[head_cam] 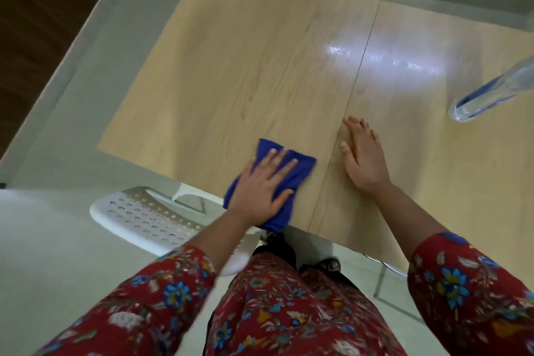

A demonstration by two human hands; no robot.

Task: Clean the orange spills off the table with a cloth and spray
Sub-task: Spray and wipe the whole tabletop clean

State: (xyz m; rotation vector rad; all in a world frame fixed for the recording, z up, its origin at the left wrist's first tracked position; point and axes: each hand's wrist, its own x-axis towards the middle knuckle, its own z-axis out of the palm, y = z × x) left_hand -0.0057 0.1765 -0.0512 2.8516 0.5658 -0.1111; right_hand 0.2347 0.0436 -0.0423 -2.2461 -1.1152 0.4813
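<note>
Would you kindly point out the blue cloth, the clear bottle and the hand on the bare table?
blue cloth (303, 172), head view, its uncovered right corner.
clear bottle (488, 92), head view, middle of its body.
right hand (365, 157), head view, back of the hand.

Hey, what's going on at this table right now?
A person is wiping a wooden table. Their left hand presses a blue cloth flat near the front edge, while the right hand rests flat on the wood beside it. A clear bottle, probably the spray, stands untouched to the right. No orange spill shows on the visible surface.
</note>
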